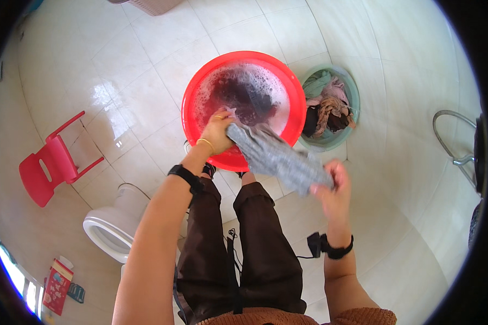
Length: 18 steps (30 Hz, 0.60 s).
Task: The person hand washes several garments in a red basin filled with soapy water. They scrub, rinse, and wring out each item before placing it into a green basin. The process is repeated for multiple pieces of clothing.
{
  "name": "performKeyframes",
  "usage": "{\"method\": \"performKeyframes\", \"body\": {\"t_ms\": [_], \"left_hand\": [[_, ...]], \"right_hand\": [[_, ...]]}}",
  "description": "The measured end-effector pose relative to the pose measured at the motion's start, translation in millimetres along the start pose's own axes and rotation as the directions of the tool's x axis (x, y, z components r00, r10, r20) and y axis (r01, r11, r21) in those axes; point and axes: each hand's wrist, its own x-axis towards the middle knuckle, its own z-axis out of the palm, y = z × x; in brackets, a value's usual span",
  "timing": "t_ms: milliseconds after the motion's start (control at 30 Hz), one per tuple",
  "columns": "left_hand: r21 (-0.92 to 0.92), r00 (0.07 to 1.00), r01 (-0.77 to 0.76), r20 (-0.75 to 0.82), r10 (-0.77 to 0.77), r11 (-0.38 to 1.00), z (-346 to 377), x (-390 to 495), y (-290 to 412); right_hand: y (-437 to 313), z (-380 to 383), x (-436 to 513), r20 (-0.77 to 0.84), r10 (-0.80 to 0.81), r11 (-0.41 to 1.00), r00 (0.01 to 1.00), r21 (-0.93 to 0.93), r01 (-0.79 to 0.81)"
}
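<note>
A grey cloth garment (282,162) is stretched between my two hands, slanting down to the right. My left hand (218,132) grips its upper end over the near rim of a red plastic basin (189,101). At the lower end, clear of the basin on the right, my right hand (332,187) pinches the fabric; this hand is slightly blurred. Foamy, dark water (244,93) fills much of the basin, and dark fabric seems to lie in it, though the suds hide its shape.
Against the basin's right side stands a pale green tub (353,85) with several twisted garments (329,109). A red plastic chair (57,164) and a white toilet (114,231) are on the left. The tiled floor (158,48) looks wet in places. A metal hose (441,115) hangs at the far right.
</note>
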Motion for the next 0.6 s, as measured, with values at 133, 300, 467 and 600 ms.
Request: {"method": "performKeyframes", "body": {"t_ms": [133,300,467,600], "left_hand": [[-0.614,0.841,0.517,0.236,-0.487,0.596,-30.8,-13.3,-18.6],[-0.588,0.815,0.472,0.008,-0.579,0.657,-44.1,-12.1,-32.6],[-0.084,0.755,0.648,-0.063,-0.653,0.757,-3.3,20.0,-43.0],[0.214,0.746,0.659,-0.058,-0.664,0.722,38.1,49.5,-68.8]], "right_hand": [[84.3,-3.8,80.8,-0.149,-0.009,0.998,0.989,-0.064,-0.001],[174.7,38.3,145.8,-0.206,-0.228,0.877,0.952,-0.467,0.108],[198.9,105.1,158.6,0.155,-0.125,0.664,0.98,-0.721,0.199],[229.5,122.2,178.1,0.255,0.095,0.39,0.962,-0.899,0.2]]}}
